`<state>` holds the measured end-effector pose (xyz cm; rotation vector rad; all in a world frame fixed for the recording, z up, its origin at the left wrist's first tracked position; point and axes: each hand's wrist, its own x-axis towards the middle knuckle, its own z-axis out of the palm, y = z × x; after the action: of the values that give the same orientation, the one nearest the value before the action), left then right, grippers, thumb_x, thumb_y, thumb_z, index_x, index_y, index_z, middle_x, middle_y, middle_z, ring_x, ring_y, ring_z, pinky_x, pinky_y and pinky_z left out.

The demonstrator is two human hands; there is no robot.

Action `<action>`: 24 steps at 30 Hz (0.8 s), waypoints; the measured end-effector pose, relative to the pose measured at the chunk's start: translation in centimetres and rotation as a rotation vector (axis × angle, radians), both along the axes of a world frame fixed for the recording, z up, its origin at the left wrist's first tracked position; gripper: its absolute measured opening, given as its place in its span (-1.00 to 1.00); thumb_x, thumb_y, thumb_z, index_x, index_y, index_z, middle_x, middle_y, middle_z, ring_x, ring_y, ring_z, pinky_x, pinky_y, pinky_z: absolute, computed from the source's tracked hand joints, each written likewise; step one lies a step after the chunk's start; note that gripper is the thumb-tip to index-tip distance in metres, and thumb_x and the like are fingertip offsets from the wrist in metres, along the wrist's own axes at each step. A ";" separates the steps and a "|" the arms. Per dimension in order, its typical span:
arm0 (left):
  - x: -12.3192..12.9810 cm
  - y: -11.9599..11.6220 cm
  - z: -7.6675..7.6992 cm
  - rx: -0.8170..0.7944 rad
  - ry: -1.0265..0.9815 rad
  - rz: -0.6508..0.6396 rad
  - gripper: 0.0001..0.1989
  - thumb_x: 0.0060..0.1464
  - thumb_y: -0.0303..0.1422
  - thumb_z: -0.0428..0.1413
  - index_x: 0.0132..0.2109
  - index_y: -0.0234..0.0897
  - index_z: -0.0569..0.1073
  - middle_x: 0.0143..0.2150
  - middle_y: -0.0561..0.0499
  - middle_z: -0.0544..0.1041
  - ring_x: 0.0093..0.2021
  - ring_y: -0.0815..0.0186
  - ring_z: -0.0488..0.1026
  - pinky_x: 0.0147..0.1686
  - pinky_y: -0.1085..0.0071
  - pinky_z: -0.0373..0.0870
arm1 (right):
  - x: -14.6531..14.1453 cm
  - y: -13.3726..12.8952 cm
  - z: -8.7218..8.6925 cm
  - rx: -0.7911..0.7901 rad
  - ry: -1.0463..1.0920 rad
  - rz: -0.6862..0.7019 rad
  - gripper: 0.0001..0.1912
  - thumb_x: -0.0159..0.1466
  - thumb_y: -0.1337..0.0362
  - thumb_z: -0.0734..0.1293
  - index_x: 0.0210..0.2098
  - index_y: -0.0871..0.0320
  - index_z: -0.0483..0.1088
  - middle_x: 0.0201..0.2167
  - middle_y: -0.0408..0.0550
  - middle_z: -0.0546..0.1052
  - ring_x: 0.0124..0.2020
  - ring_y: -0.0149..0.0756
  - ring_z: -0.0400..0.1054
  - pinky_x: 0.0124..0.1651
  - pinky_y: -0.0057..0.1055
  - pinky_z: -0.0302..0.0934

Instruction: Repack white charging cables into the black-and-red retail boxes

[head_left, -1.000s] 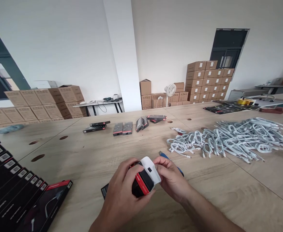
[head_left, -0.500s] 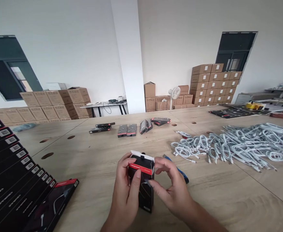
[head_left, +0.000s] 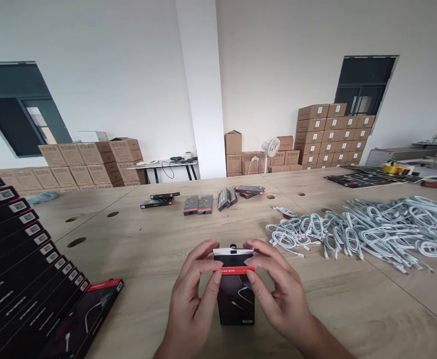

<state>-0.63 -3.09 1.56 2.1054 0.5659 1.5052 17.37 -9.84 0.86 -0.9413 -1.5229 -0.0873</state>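
Observation:
A black cable box point(head_left: 236, 301) with a red band and a cable picture stands upright on the table in front of me, its white-edged top flap raised. On its left side, my left hand point(head_left: 196, 294) grips the upper edge between thumb and fingers. My right hand point(head_left: 281, 291) pinches the opposite upper corner in the same way. Inside the opening a dark interior shows; its contents cannot be made out. Left of my hands a row of similar black boxes point(head_left: 12, 269) leans, the nearest point(head_left: 91, 314) showing a cable picture on its front.
A pile of coiled white cables point(head_left: 382, 229) spreads over the right of the wooden table point(head_left: 158, 269). Several packaged boxes point(head_left: 198, 205) lie farther back. Dark printed sheets point(head_left: 364, 179) lie at the far right. Cartons point(head_left: 326, 134) and a white fan point(head_left: 271, 147) stand by the wall.
My right hand has closed onto the box's right upper corner. The box has turned to face me more squarely and shifted slightly right; the blue item behind my right hand is now hidden.

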 end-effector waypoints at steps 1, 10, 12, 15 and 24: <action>0.0 -0.1 0.1 -0.004 -0.019 -0.016 -0.86 0.29 -0.46 0.07 -0.09 -0.14 0.47 0.18 -0.09 0.47 0.22 0.20 0.44 0.14 0.32 0.44 | -0.1 0.0 -0.2 0.003 0.030 0.025 -0.72 0.35 0.48 0.29 -0.04 0.02 0.37 0.11 0.06 0.48 0.14 -0.16 0.42 0.17 -0.21 0.33; -1.1 -1.1 1.9 0.066 0.026 -0.144 -0.70 0.26 -0.50 0.08 0.07 -0.11 0.48 0.02 -0.06 0.56 0.11 0.24 0.52 0.06 0.37 0.50 | -0.7 -1.1 1.0 -0.050 0.199 0.223 -0.74 0.32 0.45 0.35 -0.07 -0.01 0.43 -0.13 -0.06 0.54 -0.05 -0.25 0.47 0.03 -0.30 0.38; -1.4 -1.1 2.6 0.111 0.071 -0.134 -0.71 0.25 -0.53 0.08 0.02 -0.09 0.53 -0.04 -0.03 0.57 0.01 0.30 0.55 -0.04 0.45 0.51 | -0.6 -1.3 1.5 -0.084 0.192 0.227 -0.72 0.33 0.44 0.34 -0.04 -0.02 0.49 -0.13 -0.05 0.54 -0.08 -0.26 0.48 0.00 -0.33 0.38; -1.6 -1.1 3.2 0.146 0.109 -0.115 -0.68 0.24 -0.55 0.08 0.01 -0.08 0.55 -0.09 0.01 0.58 -0.07 0.36 0.56 -0.13 0.52 0.51 | -0.5 -1.5 2.0 -0.116 0.216 0.244 -0.75 0.33 0.41 0.37 -0.09 -0.04 0.55 -0.15 -0.08 0.55 -0.10 -0.29 0.49 -0.04 -0.38 0.38; -2.0 -1.0 3.0 0.227 0.140 -0.146 -0.65 0.21 -0.61 0.05 0.01 -0.13 0.54 -0.04 -0.06 0.55 -0.04 0.30 0.55 -0.10 0.44 0.54 | 0.2 -1.7 2.6 -0.207 0.237 0.370 -0.83 0.36 0.32 0.37 -0.15 -0.07 0.59 -0.16 -0.11 0.52 -0.13 -0.35 0.47 -0.06 -0.43 0.37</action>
<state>-2.64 -4.12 4.53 2.3826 0.2918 1.4046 17.62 -11.58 3.44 -0.7843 -1.4772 0.4405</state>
